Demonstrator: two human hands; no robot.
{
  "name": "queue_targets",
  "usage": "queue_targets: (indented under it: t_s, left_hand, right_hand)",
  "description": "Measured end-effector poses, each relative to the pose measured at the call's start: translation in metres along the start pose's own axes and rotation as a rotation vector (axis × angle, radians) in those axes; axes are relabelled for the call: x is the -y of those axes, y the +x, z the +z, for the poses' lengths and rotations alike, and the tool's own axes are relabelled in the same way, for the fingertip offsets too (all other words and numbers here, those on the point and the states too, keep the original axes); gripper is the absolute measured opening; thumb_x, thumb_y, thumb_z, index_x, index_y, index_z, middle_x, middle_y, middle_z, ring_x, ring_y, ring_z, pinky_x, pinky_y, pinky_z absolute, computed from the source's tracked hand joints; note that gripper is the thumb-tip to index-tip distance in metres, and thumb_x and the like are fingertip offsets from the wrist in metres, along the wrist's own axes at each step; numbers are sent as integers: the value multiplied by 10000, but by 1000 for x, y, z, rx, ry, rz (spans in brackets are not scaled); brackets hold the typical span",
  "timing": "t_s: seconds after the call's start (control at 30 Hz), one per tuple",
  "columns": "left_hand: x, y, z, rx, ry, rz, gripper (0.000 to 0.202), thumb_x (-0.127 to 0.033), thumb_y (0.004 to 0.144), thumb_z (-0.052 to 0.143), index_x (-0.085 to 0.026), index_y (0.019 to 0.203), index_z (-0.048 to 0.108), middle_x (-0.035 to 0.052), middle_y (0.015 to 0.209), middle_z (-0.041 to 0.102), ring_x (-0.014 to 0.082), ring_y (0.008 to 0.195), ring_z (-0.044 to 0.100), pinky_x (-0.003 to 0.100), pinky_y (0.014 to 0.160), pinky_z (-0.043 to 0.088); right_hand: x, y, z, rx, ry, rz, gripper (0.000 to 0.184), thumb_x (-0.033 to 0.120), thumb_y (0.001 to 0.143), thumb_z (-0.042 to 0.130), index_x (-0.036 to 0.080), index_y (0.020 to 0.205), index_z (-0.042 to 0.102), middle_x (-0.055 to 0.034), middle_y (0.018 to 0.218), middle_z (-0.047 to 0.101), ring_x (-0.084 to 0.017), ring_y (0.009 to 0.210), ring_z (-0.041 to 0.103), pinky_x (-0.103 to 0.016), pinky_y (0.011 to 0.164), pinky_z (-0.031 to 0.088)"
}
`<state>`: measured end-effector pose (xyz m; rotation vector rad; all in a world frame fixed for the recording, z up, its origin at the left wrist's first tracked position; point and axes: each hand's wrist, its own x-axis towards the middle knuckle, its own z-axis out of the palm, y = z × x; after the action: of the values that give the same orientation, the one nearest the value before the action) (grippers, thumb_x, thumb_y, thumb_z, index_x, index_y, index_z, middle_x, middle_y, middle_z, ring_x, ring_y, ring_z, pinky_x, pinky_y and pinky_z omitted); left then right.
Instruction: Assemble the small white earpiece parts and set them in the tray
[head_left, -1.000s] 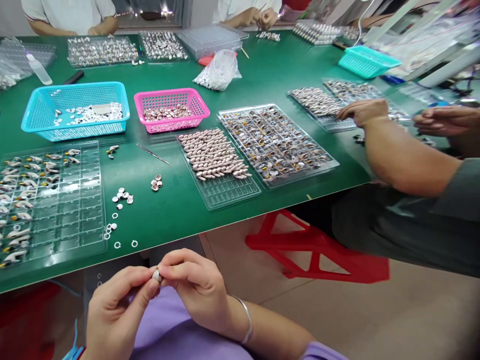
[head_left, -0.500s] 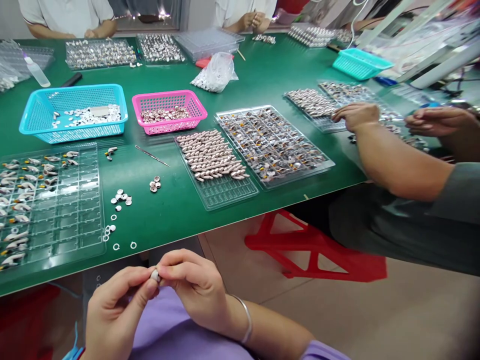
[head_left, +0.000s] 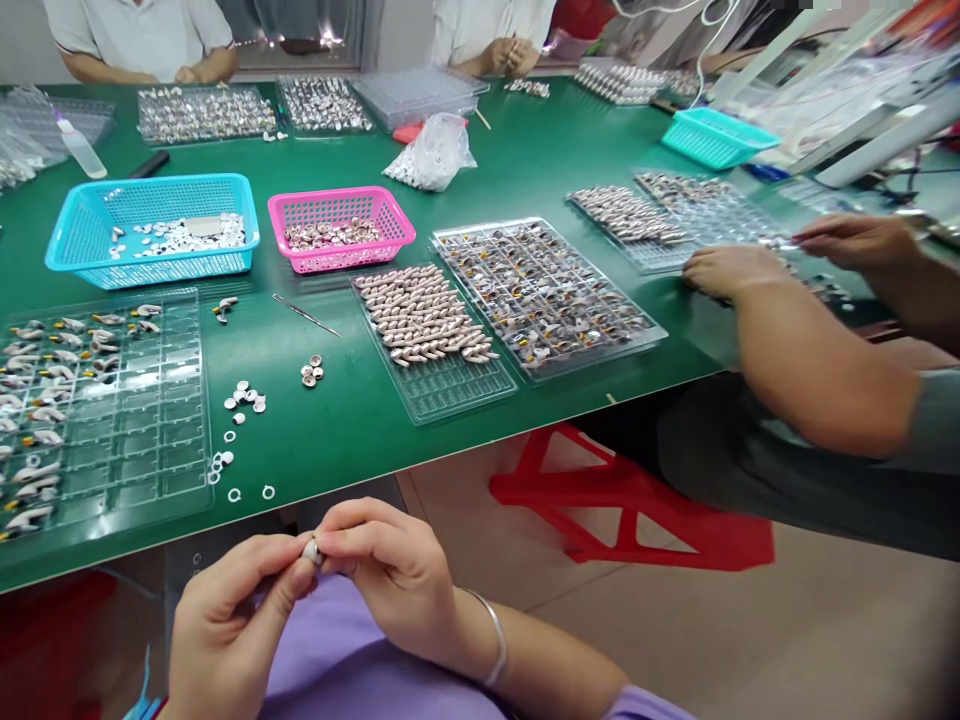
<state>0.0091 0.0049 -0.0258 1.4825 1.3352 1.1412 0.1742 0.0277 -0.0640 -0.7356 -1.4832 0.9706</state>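
Left hand (head_left: 236, 620) and right hand (head_left: 394, 570) both pinch one small, rounded whitish piece (head_left: 312, 551). Small round white discs (head_left: 240, 395) lie loose on green counter (head_left: 360, 420), beside clear plastic compartment tray (head_left: 135, 450).

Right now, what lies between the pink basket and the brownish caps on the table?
A slim metal tool lies there, as the head view shows.

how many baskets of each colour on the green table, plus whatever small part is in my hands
Blue basket: 1
Pink basket: 1
Turquoise basket: 1
Small part between left hand and right hand: 1
Total: 4
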Motion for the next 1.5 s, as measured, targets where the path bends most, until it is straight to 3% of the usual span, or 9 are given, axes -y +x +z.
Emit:
queue_targets:
  t_s: [0.23,0.7,0.93,1.03,1.3,1.5]
  left_hand:
    - [2,2,3,-13,7,32,212,-113,789,710,-278,912,763,-21,843,779,131,634,723,169,582,602]
    - [2,-4,2,-36,146,124,205,-104,789,702,-264,911,741,-9,880,774,147,697,735,186,653,610]
    - [2,-6,5,-25,132,49,166,-133,805,697,-249,918,735,-8,854,760,144,657,728,182,614,604]
    - [2,-6,4,-38,127,47,148,-135,800,701,-248,888,738,-10,847,764,144,663,727,185,624,605]
    - [-4,2,1,17,68,-10,75,-209,791,720,-235,837,774,8,784,781,152,603,716,181,548,592]
    - [-3,4,-2,51,100,33,118,-204,786,727,-252,874,790,12,801,791,160,611,729,182,559,599]
  right_hand:
    - [1,0,1,9,-57,-64,308,-1,884,548,195,1094,661,-74,971,673,-129,829,690,-217,708,621]
    - [3,2,3,-22,14,68,162,55,874,586,181,899,686,-55,888,683,-123,749,678,-228,675,603]
    - [5,1,2,3,-94,-43,284,-39,836,565,178,974,686,-71,924,678,-127,786,682,-217,702,604]
    - [3,2,0,17,-90,-54,249,-29,839,580,169,946,685,-72,913,682,-132,788,690,-222,707,611]
    - [-1,19,-13,207,162,130,144,149,901,605,159,772,668,-31,789,670,-99,624,683,-207,616,595]
    - [6,34,-22,379,55,482,131,170,746,758,158,724,630,22,670,657,-105,613,630,-188,585,514]
